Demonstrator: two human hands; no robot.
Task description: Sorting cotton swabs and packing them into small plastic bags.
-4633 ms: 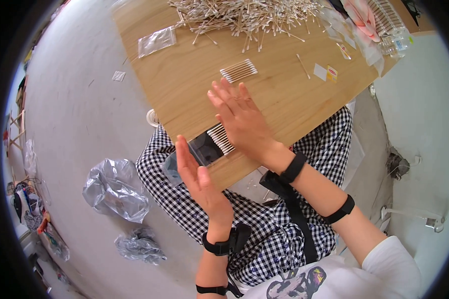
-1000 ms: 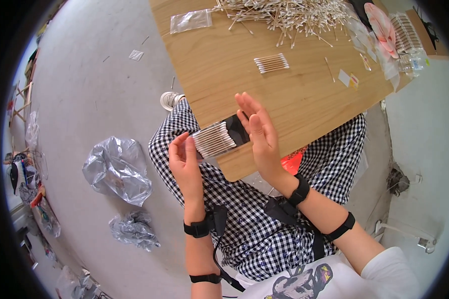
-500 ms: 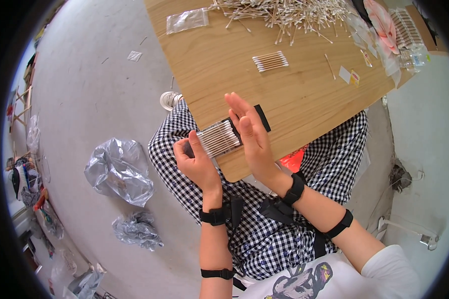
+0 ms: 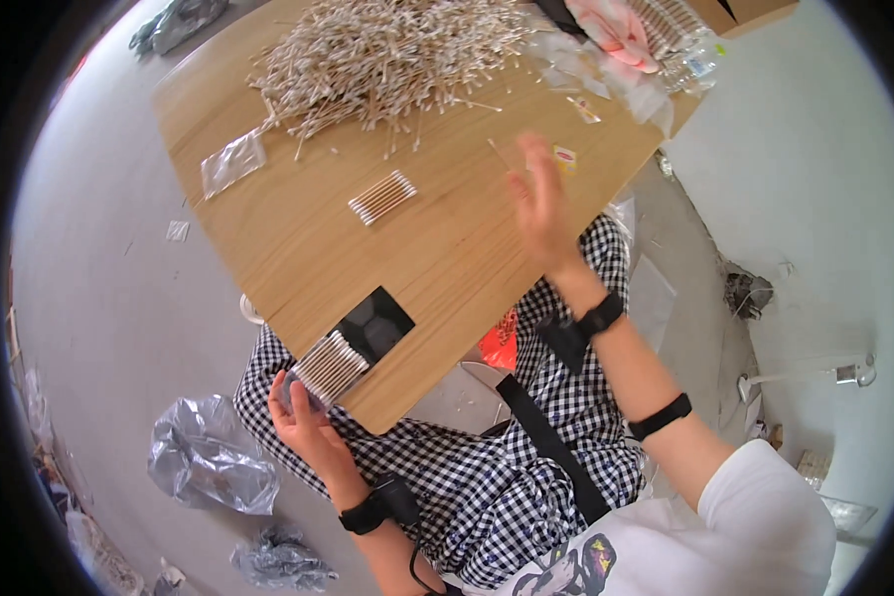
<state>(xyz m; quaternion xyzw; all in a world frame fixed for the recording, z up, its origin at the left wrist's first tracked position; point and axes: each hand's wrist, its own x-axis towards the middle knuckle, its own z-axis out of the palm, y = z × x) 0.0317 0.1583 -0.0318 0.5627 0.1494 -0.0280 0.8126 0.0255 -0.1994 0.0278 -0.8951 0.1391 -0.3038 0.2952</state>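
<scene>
Hundreds of loose cotton swabs (image 4: 387, 55) lie heaped on the far wooden table (image 4: 268, 258), with a neat small row (image 4: 381, 197) and a clear bag (image 4: 232, 163) nearer. Left hand (image 4: 303, 417) pinches a flat swab bundle (image 4: 330, 368) at the table's near edge, beside a black tray (image 4: 372, 323). Right hand (image 4: 541, 204), blurred, hovers with fingers spread.

Clear plastic bag (image 4: 232, 162) on table's left, small yellow-red label (image 4: 566, 156) near centre

Left hand (image 4: 303, 417) curled low; right hand (image 4: 538, 204) raised, fingers spread.
</scene>
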